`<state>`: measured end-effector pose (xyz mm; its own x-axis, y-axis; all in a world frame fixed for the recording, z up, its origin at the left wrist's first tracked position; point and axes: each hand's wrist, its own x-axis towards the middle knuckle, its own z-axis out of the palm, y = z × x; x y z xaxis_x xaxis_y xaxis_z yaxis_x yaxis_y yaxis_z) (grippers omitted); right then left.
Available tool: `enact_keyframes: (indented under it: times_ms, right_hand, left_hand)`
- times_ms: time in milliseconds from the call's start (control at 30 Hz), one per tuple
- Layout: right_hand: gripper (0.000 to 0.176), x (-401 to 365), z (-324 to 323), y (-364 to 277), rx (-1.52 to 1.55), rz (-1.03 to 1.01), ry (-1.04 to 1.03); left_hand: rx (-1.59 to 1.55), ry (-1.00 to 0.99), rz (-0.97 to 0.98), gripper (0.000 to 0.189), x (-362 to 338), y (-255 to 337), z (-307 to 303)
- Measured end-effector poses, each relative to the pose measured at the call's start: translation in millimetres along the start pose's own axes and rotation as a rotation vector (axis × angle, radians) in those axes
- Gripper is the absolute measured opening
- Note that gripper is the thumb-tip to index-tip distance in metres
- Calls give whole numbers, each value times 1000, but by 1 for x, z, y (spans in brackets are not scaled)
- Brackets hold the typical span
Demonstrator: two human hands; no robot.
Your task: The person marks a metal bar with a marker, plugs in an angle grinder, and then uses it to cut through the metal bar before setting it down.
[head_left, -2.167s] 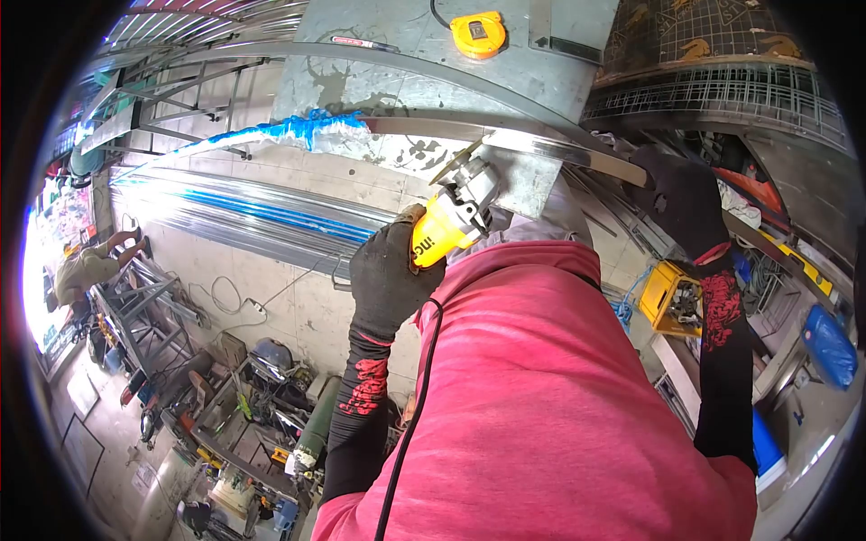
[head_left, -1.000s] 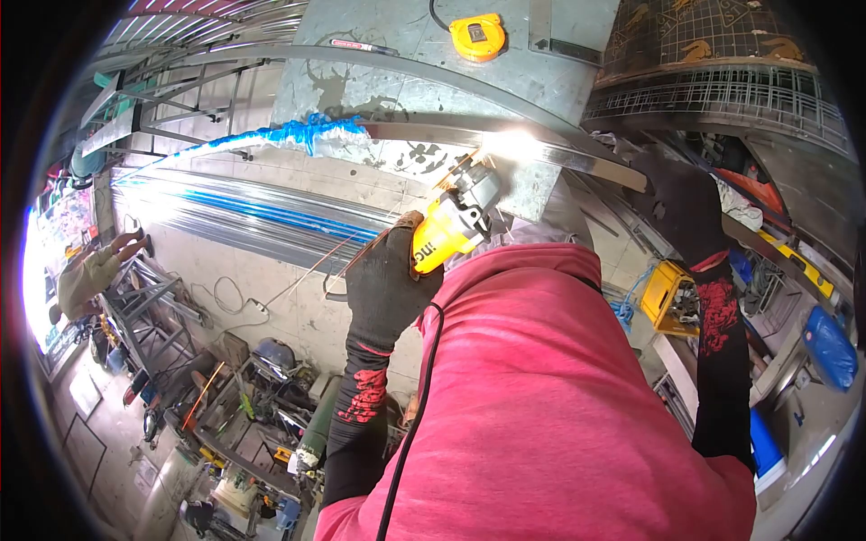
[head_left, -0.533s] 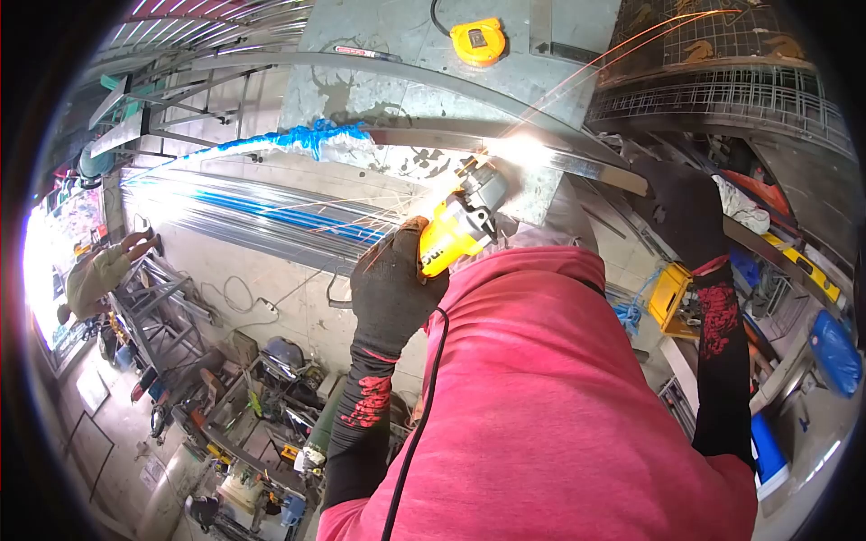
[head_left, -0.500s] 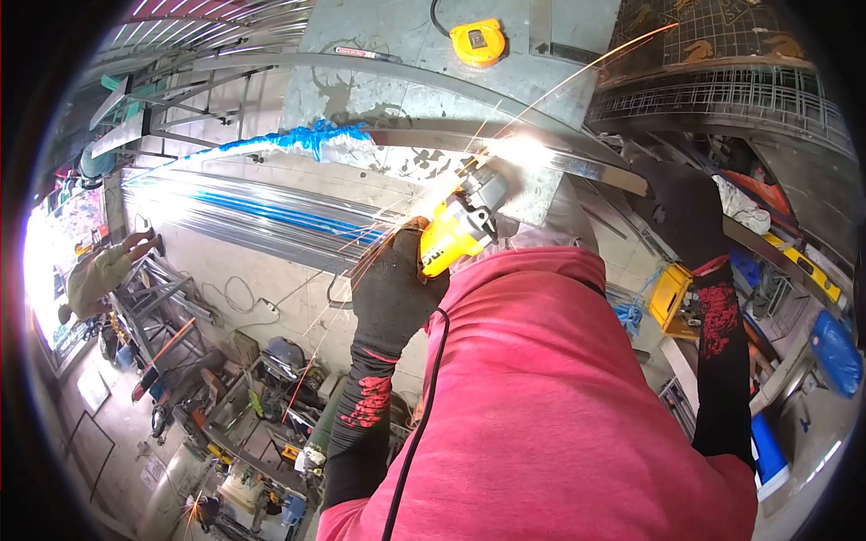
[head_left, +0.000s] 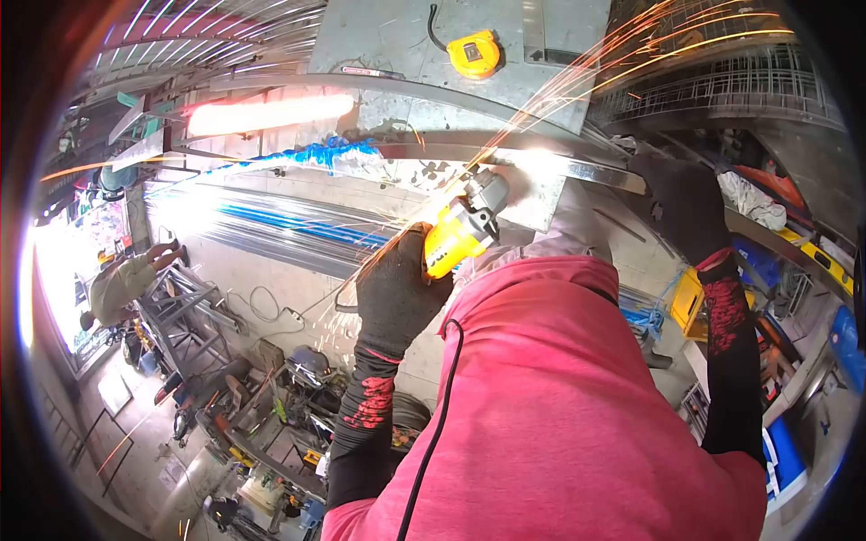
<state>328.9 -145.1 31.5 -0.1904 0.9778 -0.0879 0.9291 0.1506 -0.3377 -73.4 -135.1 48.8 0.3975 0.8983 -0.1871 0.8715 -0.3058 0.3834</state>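
My left hand (head_left: 401,293), in a dark glove, is wrapped round a yellow angle grinder (head_left: 456,239). The grinder's head touches or nearly touches a long metal bar (head_left: 595,172), where a bright glare hides the contact. Orange sparks fly up to the right and down to the left from that spot. My right hand (head_left: 681,207), gloved too, is closed on the right end of the bar. Blue torn film (head_left: 334,155) clings to the bar's left part. A black cord runs from the grinder side down over the red shirt.
A yellow tape measure (head_left: 474,54) lies on the grey metal table (head_left: 388,27). Metal tubes (head_left: 298,227) lie on the floor at left. Another person (head_left: 122,288) is at far left. A yellow level (head_left: 816,257) and a yellow box (head_left: 690,302) are at right.
The spark stream up to the right has grown much thicker. A bright reddish streak now shows at upper left. The view has shifted slightly, while both hands keep their holds.
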Motion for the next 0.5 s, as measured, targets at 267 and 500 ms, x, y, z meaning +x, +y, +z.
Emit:
enact_keyframes:
  times_ms: [267,500]
  right_hand:
    - [19,-3,9,7,-23,-15,57]
    - [17,-4,8,6,-30,-38,87]
  left_hand:
    - [66,-17,-8,55,0,2,-1]
    - [88,-65,-55,53,1,7,-5]
